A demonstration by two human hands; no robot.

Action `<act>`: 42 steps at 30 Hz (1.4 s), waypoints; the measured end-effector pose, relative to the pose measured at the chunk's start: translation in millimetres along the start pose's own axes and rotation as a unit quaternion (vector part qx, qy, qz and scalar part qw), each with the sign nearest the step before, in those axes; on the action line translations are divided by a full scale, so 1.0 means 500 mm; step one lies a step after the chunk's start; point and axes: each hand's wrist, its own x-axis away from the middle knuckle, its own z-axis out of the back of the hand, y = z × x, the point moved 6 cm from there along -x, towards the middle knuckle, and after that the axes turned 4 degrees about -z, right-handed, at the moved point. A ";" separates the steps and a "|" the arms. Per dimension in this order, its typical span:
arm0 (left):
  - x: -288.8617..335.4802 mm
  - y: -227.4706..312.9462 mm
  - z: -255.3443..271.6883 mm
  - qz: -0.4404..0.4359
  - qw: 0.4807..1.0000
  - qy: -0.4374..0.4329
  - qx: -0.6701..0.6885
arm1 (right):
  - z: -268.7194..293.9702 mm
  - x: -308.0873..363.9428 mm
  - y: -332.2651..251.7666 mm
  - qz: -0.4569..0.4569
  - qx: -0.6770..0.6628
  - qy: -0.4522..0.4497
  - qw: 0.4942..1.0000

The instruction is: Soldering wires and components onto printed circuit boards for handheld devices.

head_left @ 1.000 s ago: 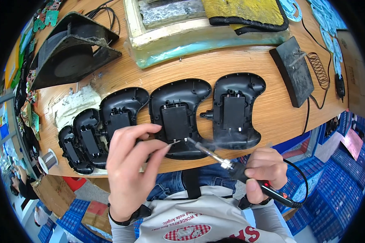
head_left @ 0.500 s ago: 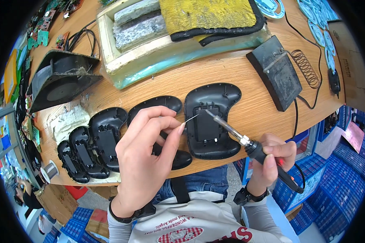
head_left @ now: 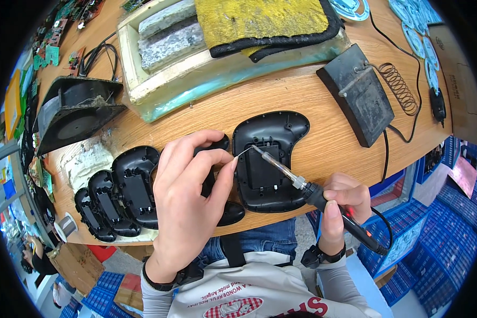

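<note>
My right hand (head_left: 345, 204) grips a soldering iron (head_left: 315, 196) by its black handle, the shaft slanting up to the left. Its tip meets the end of a thin solder wire (head_left: 243, 152), pinched between the thumb and forefinger of my left hand (head_left: 188, 204). Both reach the upper left edge of the raised rectangular block in a black game controller shell (head_left: 289, 127), which lies open side up. Behind my left hand is another shell (head_left: 233, 213), partly hidden. Farther left, more such shells (head_left: 137, 159) stand in a row.
A black iron stand (head_left: 358, 98) with a coiled spring holder (head_left: 397, 87) sits at the right. Along the back is a pale foam box (head_left: 180, 94) under a yellow cloth (head_left: 265, 24). To the left are a dusty black fan (head_left: 77, 114) and a wire spool (head_left: 65, 226).
The iron has moved left, and its tip now touches the wire's end at the shell's block. My right hand has shifted left with it; my left hand keeps its pinch.
</note>
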 end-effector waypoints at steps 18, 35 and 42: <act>-0.002 0.002 -0.007 -0.029 0.999 0.006 -0.013 | -0.004 -0.001 0.002 0.012 0.000 -0.009 1.000; 0.062 0.039 -0.016 0.061 0.988 -0.037 0.133 | 0.073 0.046 -0.033 0.002 -0.004 0.019 1.000; 0.062 0.049 -0.042 0.040 0.992 -0.081 0.089 | 0.077 0.048 -0.035 -0.003 -0.002 -0.028 1.000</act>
